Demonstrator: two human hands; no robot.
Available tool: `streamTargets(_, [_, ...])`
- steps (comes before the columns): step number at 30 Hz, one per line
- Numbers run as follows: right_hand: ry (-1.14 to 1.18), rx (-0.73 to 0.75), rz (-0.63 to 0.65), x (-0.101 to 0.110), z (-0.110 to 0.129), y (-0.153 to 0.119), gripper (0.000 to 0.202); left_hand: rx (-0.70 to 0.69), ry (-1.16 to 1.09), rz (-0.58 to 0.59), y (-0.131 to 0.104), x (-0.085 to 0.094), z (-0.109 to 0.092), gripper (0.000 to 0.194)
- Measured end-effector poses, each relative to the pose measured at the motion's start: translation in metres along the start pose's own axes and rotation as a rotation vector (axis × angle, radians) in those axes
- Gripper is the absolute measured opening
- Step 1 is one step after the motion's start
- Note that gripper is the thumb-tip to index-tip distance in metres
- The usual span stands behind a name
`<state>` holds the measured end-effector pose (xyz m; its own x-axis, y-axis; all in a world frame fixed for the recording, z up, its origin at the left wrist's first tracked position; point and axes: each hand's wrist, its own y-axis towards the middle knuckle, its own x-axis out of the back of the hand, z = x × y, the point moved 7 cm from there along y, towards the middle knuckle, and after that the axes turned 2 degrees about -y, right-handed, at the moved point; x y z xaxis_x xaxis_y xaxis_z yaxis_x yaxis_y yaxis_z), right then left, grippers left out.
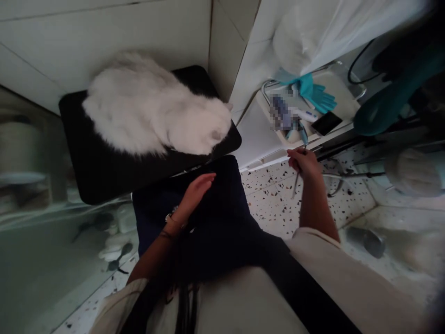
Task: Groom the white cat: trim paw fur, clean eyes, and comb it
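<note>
Through the head camera I saw a fluffy white cat (139,106) lying on a black counter (104,181), upper left of the frame. The two hands were well apart: the left hand (199,189), near centre, was empty, fingers loosely extended near the cat; the right hand (306,163), right of centre, gripped a slim metal tool (295,185). Teal gloves (323,97) lay on a pale tray (342,88), upper right.
</note>
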<state>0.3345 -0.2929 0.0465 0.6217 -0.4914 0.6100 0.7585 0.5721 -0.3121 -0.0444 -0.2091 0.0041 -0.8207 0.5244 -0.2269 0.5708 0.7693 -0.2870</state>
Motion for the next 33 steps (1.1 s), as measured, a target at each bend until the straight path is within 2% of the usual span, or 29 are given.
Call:
streamTargets(1, [0.071, 0.059, 0.027, -0.013, 0.008, -0.015, 0.034, -0.028, 0.109, 0.027, -0.002, -0.012, -0.002, 0.027])
streamTargets(2, [0.28, 0.166, 0.049, -0.024, 0.022, -0.032, 0.037, -0.058, 0.2, 0.044, -0.003, -0.023, -0.004, 0.025])
streamTargets(4, [0.58, 0.316, 0.144, -0.05, 0.048, -0.07, 0.044, -0.121, 0.283, 0.008, 0.0, -0.033, -0.012, 0.04])
streamTargets(5, [0.657, 0.341, 0.197, -0.063, 0.059, -0.086, 0.047, -0.161, 0.278, -0.046, 0.003, -0.031, -0.018, 0.045])
streamTargets(7, [0.72, 0.305, 0.301, -0.089, 0.077, -0.11, 0.051, -0.255, 0.19, -0.177, 0.005, -0.019, -0.033, 0.037])
streamTargets(8, [0.718, 0.277, 0.35, -0.101, 0.086, -0.118, 0.052, -0.292, 0.127, -0.221, 0.005, -0.012, -0.04, 0.03])
streamTargets(9, [0.707, 0.257, 0.389, -0.111, 0.093, -0.123, 0.052, -0.305, 0.074, -0.222, 0.005, -0.008, -0.045, 0.031])
streamTargets(11, [0.686, 0.265, 0.417, -0.128, 0.11, -0.124, 0.05, -0.242, 0.076, -0.064, 0.005, -0.011, -0.049, 0.044])
streamTargets(13, [0.683, 0.327, 0.371, -0.14, 0.128, -0.118, 0.047, -0.132, 0.254, 0.164, 0.001, -0.022, -0.046, 0.041])
streamTargets(14, [0.684, 0.361, 0.333, -0.145, 0.136, -0.114, 0.045, -0.087, 0.365, 0.238, 0.0, -0.024, -0.044, 0.035])
streamTargets(16, [0.685, 0.396, 0.255, -0.156, 0.149, -0.108, 0.038, -0.031, 0.506, 0.263, 0.004, -0.018, -0.043, 0.025])
streamTargets(19, [0.677, 0.377, 0.24, -0.181, 0.162, -0.108, 0.025, 0.025, 0.441, 0.218, 0.023, 0.003, -0.05, 0.029])
streamTargets(21, [0.584, 0.33, 0.354, -0.207, 0.165, -0.112, 0.022, 0.053, 0.372, 0.222, 0.04, 0.018, -0.06, 0.031])
streamTargets(23, [0.439, 0.265, 0.453, -0.23, 0.164, -0.113, 0.022, 0.041, 0.409, 0.23, 0.056, 0.034, -0.076, 0.032])
streamTargets(25, [0.329, 0.226, 0.382, -0.236, 0.161, -0.105, 0.028, 0.001, 0.507, 0.25, 0.067, 0.051, -0.096, 0.03])
streamTargets(27, [0.284, 0.209, 0.213, -0.228, 0.158, -0.094, 0.03, -0.058, 0.563, 0.22, 0.075, 0.074, -0.119, 0.028])
streamTargets(29, [0.308, 0.161, 0.174, -0.223, 0.156, -0.089, 0.03, -0.163, 0.567, 0.06, 0.084, 0.112, -0.149, 0.031])
streamTargets(31, [0.378, 0.102, 0.265, -0.225, 0.153, -0.092, 0.029, -0.359, 0.608, -0.216, 0.095, 0.161, -0.186, 0.031])
streamTargets(33, [0.422, 0.074, 0.317, -0.224, 0.152, -0.099, 0.032, -0.573, 0.711, -0.425, 0.112, 0.208, -0.22, 0.033])
